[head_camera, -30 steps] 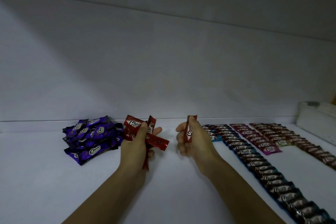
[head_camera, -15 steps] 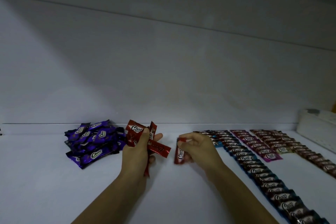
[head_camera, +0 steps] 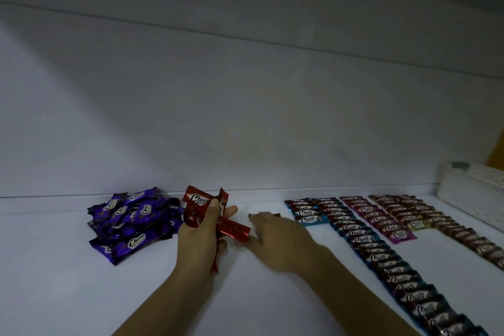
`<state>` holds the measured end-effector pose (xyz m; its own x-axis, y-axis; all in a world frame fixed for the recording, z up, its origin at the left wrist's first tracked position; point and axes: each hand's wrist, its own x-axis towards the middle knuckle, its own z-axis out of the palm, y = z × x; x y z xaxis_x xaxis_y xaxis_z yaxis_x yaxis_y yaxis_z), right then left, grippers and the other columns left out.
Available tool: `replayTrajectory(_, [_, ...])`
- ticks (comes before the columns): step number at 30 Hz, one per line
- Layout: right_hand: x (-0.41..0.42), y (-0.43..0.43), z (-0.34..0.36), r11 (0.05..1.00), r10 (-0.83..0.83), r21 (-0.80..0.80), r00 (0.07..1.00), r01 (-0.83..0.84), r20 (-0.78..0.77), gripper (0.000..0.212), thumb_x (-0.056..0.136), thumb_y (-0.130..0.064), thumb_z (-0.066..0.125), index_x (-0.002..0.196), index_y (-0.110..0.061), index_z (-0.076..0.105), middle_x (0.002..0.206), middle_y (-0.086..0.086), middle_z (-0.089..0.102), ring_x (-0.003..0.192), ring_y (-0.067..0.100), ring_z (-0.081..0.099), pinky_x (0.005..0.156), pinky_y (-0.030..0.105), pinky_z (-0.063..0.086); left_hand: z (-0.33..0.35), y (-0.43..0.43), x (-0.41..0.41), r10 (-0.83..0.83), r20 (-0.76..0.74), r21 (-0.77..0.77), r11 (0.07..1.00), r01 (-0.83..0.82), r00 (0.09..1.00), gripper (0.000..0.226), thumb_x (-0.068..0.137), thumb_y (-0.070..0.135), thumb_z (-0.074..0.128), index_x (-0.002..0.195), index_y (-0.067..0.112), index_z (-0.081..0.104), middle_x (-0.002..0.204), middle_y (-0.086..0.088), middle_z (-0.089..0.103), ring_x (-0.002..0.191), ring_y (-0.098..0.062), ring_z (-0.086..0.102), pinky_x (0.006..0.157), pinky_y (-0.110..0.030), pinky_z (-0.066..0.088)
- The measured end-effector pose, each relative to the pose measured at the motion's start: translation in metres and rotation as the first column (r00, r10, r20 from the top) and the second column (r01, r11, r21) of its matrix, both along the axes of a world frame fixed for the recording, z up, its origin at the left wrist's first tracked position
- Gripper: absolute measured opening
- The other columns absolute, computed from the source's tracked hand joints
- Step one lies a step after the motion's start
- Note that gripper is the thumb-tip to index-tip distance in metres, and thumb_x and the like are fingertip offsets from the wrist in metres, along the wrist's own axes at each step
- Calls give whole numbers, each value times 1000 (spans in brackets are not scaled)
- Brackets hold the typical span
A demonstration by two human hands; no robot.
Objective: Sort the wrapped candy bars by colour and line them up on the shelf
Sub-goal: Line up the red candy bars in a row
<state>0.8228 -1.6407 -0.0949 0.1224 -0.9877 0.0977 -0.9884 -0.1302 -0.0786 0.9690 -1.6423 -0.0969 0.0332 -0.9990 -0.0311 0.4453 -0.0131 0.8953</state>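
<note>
My left hand grips a fanned bunch of red candy bars just above the white shelf. To its right, my right hand lies low over a single red bar near the back of the shelf. Its fingers are stretched across the bar and hide most of it, with only the ends showing. A loose pile of purple bars sits left of my left hand. Right of my hands, a long blue row, a pink row and a brown row run from back to front.
A white perforated basket stands at the far right against the back wall. One pale bar lies between the pink and brown rows. The shelf's back wall rises just behind the bars.
My right hand has carried the single red bar from upright in the air down to the shelf, laying it flat near the back. My left hand has kept its bunch in place.
</note>
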Motion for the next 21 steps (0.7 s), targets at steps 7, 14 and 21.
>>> replayTrajectory(7, [-22,-25,-18,998,-60,31,997,58,57,70,96,-60,15,151,-17,17,159,4,13,147,15,7,117,37,-4,-2,-4,-3,-21,74,-38,999,24,997,19,91,32,56,105,20,61,86,1,76,51,-6,59,49,-25,38])
replayTrajectory(14, [-23,-39,-22,999,-50,17,993,48,103,70,97,-58,20,152,-16,13,160,4,9,147,16,3,115,33,-6,-9,-11,-5,-13,83,-35,999,15,996,20,91,33,55,105,20,62,87,1,76,44,-5,55,40,-17,41])
replayTrajectory(21, [-7,-23,2,981,26,-177,856,77,516,41,99,-43,40,128,-20,56,131,1,55,122,13,49,106,33,37,-5,-10,-4,16,40,-43,999,-14,999,18,91,29,57,103,16,63,87,-2,76,44,-6,54,38,-16,41])
